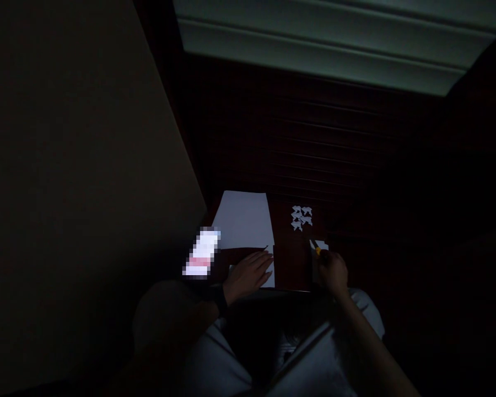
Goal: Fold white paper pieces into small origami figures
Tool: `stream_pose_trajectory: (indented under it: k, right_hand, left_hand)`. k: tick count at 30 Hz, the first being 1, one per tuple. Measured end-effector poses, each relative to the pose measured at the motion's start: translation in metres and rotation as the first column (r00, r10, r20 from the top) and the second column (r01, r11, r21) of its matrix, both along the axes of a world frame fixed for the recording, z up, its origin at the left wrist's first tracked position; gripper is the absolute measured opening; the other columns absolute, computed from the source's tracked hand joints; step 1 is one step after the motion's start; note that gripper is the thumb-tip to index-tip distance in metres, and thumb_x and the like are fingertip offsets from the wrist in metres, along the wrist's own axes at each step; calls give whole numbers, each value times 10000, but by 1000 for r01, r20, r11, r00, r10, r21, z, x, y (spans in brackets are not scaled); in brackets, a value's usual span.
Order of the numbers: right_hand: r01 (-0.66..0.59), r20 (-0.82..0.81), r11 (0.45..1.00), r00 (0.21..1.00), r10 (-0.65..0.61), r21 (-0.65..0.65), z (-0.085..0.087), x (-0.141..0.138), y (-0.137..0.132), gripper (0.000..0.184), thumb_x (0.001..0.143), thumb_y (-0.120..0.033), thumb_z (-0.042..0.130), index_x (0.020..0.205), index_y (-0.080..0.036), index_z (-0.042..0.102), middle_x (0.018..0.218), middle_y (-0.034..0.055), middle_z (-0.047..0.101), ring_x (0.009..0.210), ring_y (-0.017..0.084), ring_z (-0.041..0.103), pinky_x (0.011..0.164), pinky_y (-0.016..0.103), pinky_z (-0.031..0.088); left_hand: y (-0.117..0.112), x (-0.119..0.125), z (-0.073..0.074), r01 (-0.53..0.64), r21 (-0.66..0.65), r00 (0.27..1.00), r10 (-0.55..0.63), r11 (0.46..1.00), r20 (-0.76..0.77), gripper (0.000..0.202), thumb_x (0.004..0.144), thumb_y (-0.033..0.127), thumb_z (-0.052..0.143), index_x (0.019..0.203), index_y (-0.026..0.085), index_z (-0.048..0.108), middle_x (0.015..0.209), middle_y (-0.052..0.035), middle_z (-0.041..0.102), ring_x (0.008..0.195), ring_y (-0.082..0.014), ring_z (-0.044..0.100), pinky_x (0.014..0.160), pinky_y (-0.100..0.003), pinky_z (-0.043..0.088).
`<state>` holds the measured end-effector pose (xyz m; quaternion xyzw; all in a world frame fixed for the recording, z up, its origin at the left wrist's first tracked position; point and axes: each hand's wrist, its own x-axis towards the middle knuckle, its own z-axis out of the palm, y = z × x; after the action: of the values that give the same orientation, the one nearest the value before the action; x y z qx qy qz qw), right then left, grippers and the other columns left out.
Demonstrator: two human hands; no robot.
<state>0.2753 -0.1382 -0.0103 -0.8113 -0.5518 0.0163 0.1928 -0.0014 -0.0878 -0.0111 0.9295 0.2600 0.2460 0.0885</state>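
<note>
The smaller white sheet (270, 280) lies at the near edge of the dark counter (291, 264), partly covered by the left hand (250, 271), and looks like ordinary paper: very light, thin, easily creased or torn, and likely to slide on the smooth top unless pressed down, so a flat palm or a pinch at a free edge should suit it best. The large white sheet (244, 220) just beyond it should handle the same way, best lifted by a far corner. The small white paper pieces (296, 216), clustered right of that sheet, have jagged outlines and seem light enough to shift at a brush; fingertips on one piece at a time would be the safe hold. The yellow cutter (318, 251) appears slim, stiff and light, and is best held by its body, away from the dark tip that looks like a blade. As for the hands, the left is laid palm down with fingers extended and close together, resting on the smaller sheet and gripping nothing visible; the right hand (334, 274) is curled closed around the yellow cutter, above a narrow white paper strip (314, 268), though whether it touches that strip I cannot tell
</note>
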Motion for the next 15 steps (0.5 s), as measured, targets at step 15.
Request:
stream_pose_trajectory:
  k: [15]
  right_hand:
    - [215,237,976,951,-199,-43,-28,5,10,410,841,-430,345,996,-146,598,906,129,523,821,238,494,707,323,347]
  left_hand:
    - [-26,-31,-29,-88,111,960,114,990,-255,591,799,293,538,1325,222,278,1390,-54,306,1305,-253,123,1033,-445,234]
